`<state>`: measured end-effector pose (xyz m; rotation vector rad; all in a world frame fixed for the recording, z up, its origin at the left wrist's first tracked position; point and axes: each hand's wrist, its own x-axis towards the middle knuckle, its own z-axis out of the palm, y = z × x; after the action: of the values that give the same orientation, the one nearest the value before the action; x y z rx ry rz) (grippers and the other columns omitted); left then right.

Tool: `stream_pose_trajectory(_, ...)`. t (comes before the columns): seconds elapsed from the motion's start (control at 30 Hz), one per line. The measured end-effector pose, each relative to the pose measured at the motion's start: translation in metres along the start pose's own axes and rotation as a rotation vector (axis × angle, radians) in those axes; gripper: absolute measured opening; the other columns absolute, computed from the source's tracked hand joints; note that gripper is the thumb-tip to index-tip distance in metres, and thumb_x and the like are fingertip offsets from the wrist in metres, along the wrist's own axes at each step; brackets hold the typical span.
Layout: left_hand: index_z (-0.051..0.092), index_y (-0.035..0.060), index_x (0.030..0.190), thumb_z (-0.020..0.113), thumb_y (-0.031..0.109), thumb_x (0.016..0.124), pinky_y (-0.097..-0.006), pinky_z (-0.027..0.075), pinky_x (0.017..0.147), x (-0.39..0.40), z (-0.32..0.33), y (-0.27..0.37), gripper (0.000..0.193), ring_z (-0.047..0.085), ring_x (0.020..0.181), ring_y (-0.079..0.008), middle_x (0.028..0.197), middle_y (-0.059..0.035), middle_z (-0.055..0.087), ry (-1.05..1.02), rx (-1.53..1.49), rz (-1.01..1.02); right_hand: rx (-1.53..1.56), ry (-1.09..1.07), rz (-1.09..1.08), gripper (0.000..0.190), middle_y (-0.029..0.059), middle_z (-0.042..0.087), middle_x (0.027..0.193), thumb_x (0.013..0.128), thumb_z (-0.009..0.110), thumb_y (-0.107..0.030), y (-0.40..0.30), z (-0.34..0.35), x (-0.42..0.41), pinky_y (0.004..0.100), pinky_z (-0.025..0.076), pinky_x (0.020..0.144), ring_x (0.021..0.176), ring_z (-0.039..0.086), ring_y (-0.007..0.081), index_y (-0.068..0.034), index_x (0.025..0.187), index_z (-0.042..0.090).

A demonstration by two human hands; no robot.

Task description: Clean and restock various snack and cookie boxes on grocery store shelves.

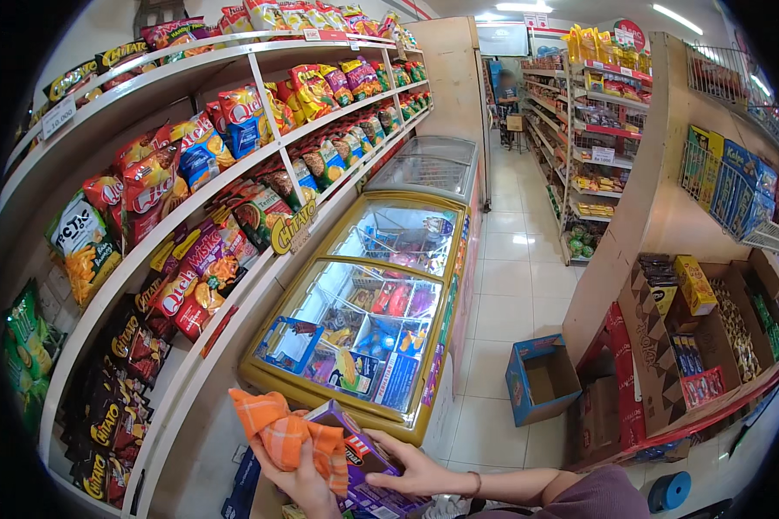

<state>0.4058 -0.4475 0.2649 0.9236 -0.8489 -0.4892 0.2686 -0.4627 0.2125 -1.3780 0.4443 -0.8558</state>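
My left hand (302, 477) holds a bunched orange checked cloth (285, 431), which rests against the left side of a purple cardboard box (357, 447). With my right hand (409, 464) I grip that box at its right side, fingers over the top edge and the thumb across its face. The box's lower part runs down to the frame's bottom edge. Just beyond both hands stands a gold-rimmed ice cream freezer (376, 272) with frozen goods under its glass lids.
White shelves (198, 217) with snack bags rise at the left. An empty blue box (545, 383) stands on the tiled floor, beside a carton display (649, 383) of sweets at the right. Down the aisle a person (507, 97) is near stocked shelving (607, 130).
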Motion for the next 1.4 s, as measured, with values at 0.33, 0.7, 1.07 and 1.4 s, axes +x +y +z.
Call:
stream_pose_trajectory(0.33,0.054,-0.0039,0.106,0.067,0.005,0.073,-0.0345,0.044,0.083,-0.06,-0.002,0.004,0.037,0.054,0.098,-0.0232,0.109,-0.0154,0.054,-0.227,0.271,-0.14,0.253,0.484,-0.375,0.048,0.008,0.044,0.12,0.085,0.05,-0.003,-0.006,-0.014,0.017,0.0277,0.033,0.095,0.112,0.041,0.0136,0.001,0.128,0.029)
stream_pose_trajectory(0.7,0.053,0.0017,0.101,0.064,0.019,0.079,-0.0338,0.047,0.076,-0.057,-0.104,-0.074,0.03,0.056,0.088,-0.0263,0.091,-0.0129,0.056,-0.026,0.082,-0.33,-0.286,-0.168,-0.274,0.063,0.02,0.056,0.107,0.079,0.062,-0.021,-0.014,-0.013,0.001,0.0322,0.044,0.081,0.093,0.059,0.0256,0.0,0.129,0.031)
stream_pose_trajectory(1.07,0.063,0.0028,0.097,0.049,0.02,0.081,-0.0425,0.045,0.077,-0.031,-0.003,0.067,0.027,0.058,0.087,-0.0305,0.094,-0.0161,0.059,-0.642,1.174,0.884,-0.897,-0.44,-0.141,0.043,0.0187,0.059,0.098,0.077,0.059,-0.027,-0.021,-0.022,-0.005,0.0384,0.049,0.066,0.076,0.059,0.0342,-0.006,0.114,0.049)
stream_pose_trajectory(1.4,0.058,0.0077,0.1,0.049,0.027,0.084,-0.0368,0.037,0.071,-0.03,-0.008,0.036,0.027,0.05,0.077,-0.0229,0.085,-0.0092,0.054,-0.331,0.805,0.487,-0.718,-0.291,-0.278,0.055,0.0139,0.058,0.092,0.082,0.059,-0.028,-0.035,-0.033,-0.005,0.0343,0.046,0.061,0.075,0.059,0.0307,-0.004,0.127,0.039)
